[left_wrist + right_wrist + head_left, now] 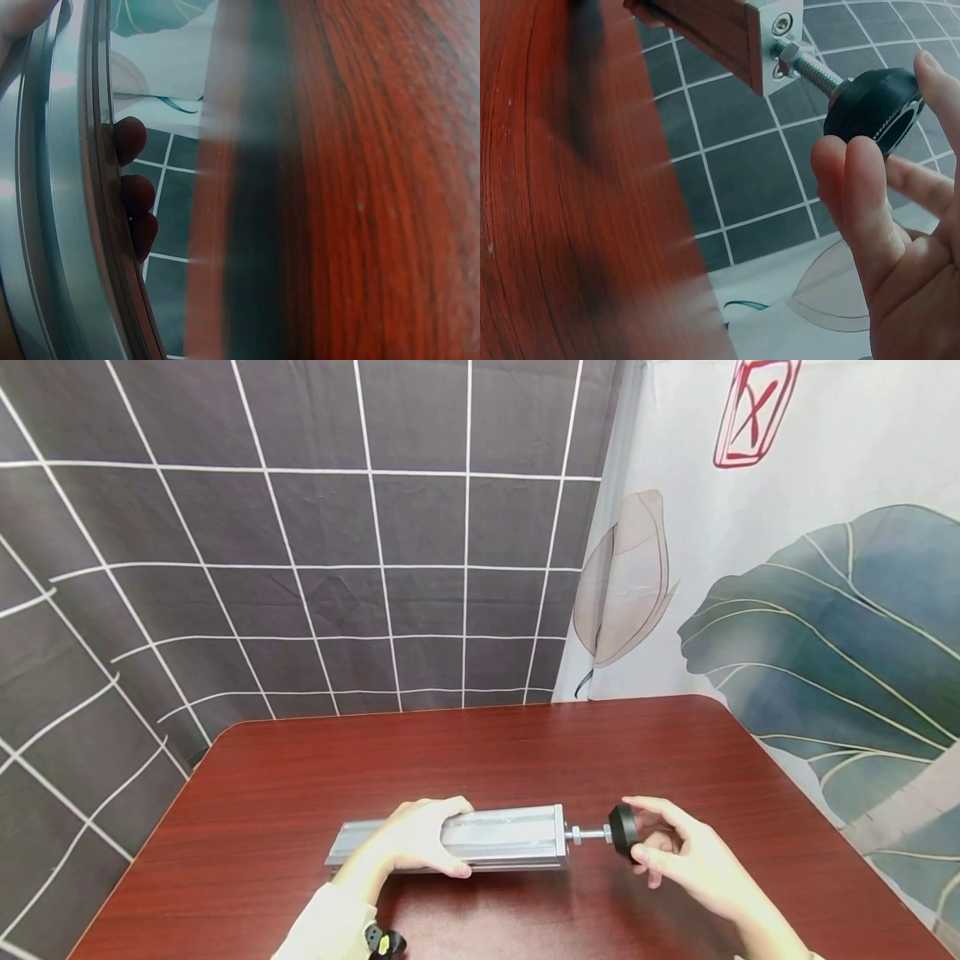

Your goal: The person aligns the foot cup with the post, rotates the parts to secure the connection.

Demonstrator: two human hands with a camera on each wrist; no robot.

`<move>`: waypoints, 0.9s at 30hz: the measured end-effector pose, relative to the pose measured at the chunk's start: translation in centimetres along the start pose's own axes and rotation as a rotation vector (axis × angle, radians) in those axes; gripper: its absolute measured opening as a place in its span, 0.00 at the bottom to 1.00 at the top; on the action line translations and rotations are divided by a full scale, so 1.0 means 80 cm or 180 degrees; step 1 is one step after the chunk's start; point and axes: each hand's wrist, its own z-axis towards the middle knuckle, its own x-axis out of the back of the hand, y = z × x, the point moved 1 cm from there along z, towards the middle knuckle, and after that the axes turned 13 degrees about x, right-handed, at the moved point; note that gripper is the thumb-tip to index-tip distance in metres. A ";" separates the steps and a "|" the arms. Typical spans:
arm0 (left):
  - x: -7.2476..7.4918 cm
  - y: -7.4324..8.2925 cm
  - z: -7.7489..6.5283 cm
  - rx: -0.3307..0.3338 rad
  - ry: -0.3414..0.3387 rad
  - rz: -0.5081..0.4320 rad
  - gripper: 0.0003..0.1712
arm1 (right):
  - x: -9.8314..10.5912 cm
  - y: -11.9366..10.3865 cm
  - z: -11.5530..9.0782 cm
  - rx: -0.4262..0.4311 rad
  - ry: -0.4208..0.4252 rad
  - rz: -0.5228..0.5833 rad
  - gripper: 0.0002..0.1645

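A silver aluminium profile (510, 833) is held level above the table, its long side running left to right. My left hand (420, 835) grips it around the middle, thumb on the near side; in the left wrist view several fingertips (138, 195) curl around its edge. From the end plate (761, 45) on its right end sticks out a threaded rod (819, 73) with a hex nut (789, 51). A black round levelling foot (622, 831) sits on the rod's outer end. My right hand (686, 856) pinches the foot's rim between thumb and fingers.
The reddish-brown wooden table (480, 752) stretches under and behind the profile. Behind it hangs a dark grey curtain (420, 527) with white grid lines. A white curtain with leaf prints (832, 593) hangs at the right. A black band (386, 941) is around my left wrist.
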 end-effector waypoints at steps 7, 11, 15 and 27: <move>0.001 -0.001 0.001 0.0020 0.0031 0.0054 0.38 | 0.000 0.002 0.001 -0.0018 -0.0037 0.0118 0.31; 0.002 -0.003 0.002 0.0017 0.0022 0.0018 0.38 | 0.004 0.003 -0.002 0.0144 -0.0178 0.0131 0.46; 0.002 -0.003 0.001 0.0029 0.0013 -0.0028 0.38 | 0.005 0.006 -0.005 0.0708 -0.0357 0.0167 0.51; 0.001 -0.001 0.001 0.0013 -0.0082 -0.0048 0.38 | 0.005 0.002 -0.004 0.0595 -0.0457 0.0012 0.42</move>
